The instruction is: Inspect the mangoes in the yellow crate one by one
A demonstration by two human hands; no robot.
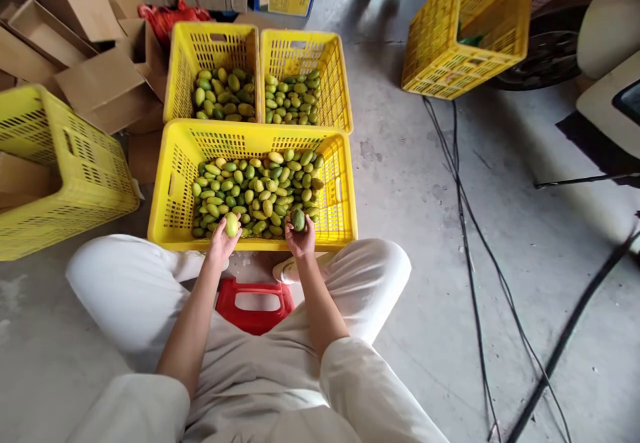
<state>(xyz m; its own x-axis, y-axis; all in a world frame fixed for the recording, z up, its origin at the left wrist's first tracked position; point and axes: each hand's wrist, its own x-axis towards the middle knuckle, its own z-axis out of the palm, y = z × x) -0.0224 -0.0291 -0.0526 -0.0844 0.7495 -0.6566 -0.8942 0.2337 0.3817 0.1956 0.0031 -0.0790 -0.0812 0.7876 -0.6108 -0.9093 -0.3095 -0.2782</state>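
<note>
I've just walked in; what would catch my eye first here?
Probably the big yellow crate in front of the seated person, with many green and yellowish fruits inside. Over its near edge, the left hand holds a pale yellow-green fruit and the right hand a dark green one. Bright red plastic shows between the person's legs.

I see the left hand (221, 243) holding a pale fruit (231, 224) and the right hand (303, 242) a dark green fruit (298, 220), over a yellow crate's (260, 135) near side.
</note>
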